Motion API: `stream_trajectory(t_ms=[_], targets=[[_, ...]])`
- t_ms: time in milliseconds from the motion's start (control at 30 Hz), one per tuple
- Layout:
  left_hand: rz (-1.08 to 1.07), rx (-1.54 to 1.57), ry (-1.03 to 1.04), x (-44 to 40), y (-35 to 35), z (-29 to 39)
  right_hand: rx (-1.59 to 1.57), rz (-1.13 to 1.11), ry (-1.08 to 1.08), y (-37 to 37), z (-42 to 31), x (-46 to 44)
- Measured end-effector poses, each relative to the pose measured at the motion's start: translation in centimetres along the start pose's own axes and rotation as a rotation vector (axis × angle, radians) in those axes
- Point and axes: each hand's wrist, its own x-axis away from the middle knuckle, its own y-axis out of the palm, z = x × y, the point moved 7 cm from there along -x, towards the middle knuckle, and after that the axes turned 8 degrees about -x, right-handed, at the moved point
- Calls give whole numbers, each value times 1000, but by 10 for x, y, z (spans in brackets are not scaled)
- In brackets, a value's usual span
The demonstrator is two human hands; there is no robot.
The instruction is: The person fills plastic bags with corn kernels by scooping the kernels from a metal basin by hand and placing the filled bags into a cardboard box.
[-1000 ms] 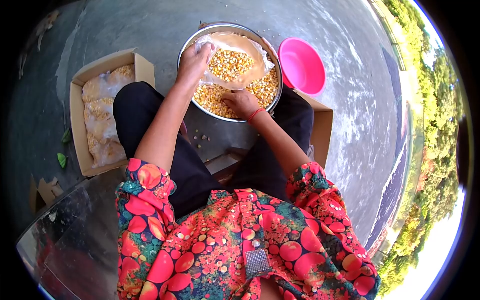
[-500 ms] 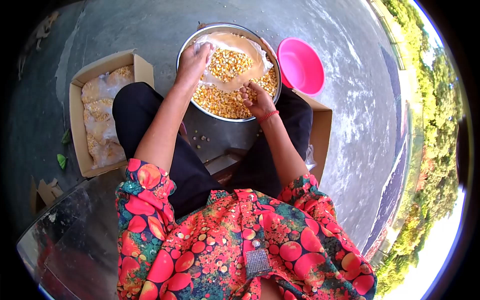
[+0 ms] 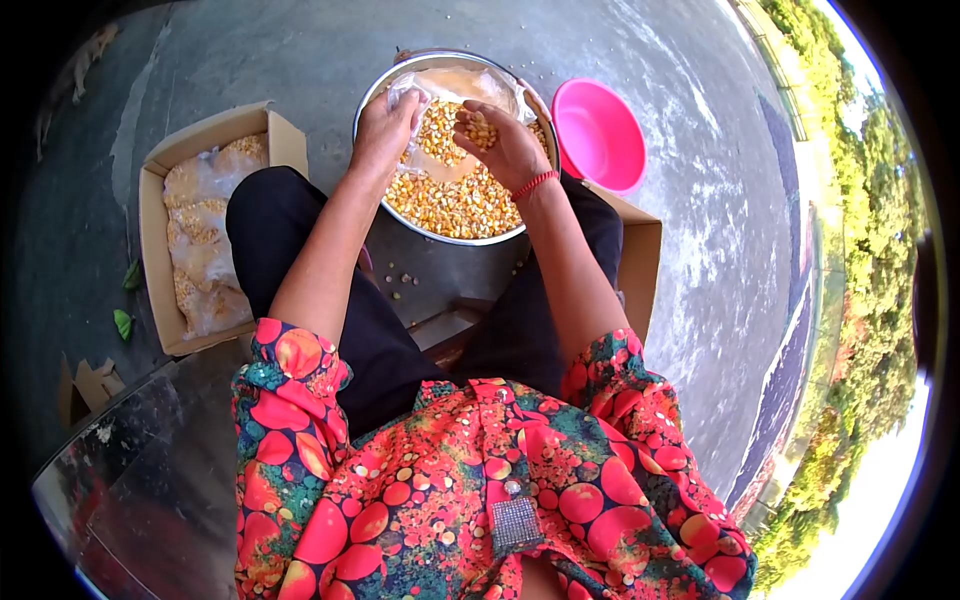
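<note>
A round metal basin [image 3: 442,238] full of yellow corn kernels [image 3: 450,208] rests at my knees. Inside it, a clear plastic bag [image 3: 455,80] lies open on the corn, with kernels in it. My left hand [image 3: 386,135] is closed on the bag's left edge. Over the bag's mouth, my right hand [image 3: 512,155] is cupped round a handful of kernels, palm turned inward. A red bracelet [image 3: 535,185] is on that wrist.
On the left, a cardboard box [image 3: 152,235] holds several filled bags of corn [image 3: 200,220]. A pink basin [image 3: 603,135] stands right of the metal one, near another cardboard box [image 3: 640,255]. Loose kernels [image 3: 402,280] and a green leaf [image 3: 123,324] lie on the floor.
My right hand has moved up and slightly left, from the loose corn to over the bag, with kernels in it. My left hand keeps its hold on the bag.
</note>
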Motion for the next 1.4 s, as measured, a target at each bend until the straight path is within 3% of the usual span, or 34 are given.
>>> stream_trajectory(t_ms=[67, 167, 233, 300, 433, 467, 567, 600, 667, 833, 1033, 1067, 1300, 1367, 1400], targets=[[-19, 16, -1, 0, 0, 1, 354, -35, -110, 8, -12, -1], [-20, 25, 27, -2, -1, 2, 608, -27, -121, 19, -15, 12], [-18, 33, 37, -2, -2, 2, 498, -79, -69, 10, -11, 14], [-18, 40, 48, -3, -2, 2, 574, -234, 166, 6, 8, 28], [-11, 17, 41, -4, 0, -2, 1000, -290, 261, -16, 34, 45], [-14, 8, 33, -4, 0, -3, 1111, -259, 218, -32, 40, 40], [-24, 1, 51, -4, 1, -6, 1466, -53, -287, -67, 39, 28], [-25, 0, 52, -4, 0, -6, 1465, -53, -288, -68, 43, 28], [-16, 1, 45, -5, -1, -8, 1652, 159, -495, -68, 39, 34], [-24, 22, 44, -5, 0, -7, 1706, 159, -453, -47, 50, 31], [-19, 24, 37, -3, 0, -4, 1656, -44, -578, -21, 80, 21], [-20, 34, 45, -3, 0, -3, 1705, -81, -494, -18, 84, 20], [-15, 24, 31, -3, -1, -2, 1643, -121, -476, -16, 92, 17], [-16, 38, 39, -3, -1, -2, 1435, -152, -326, -28, 87, 16], [-16, 40, 40, -3, -1, -2, 1418, -55, -350, -36, 83, 16]])
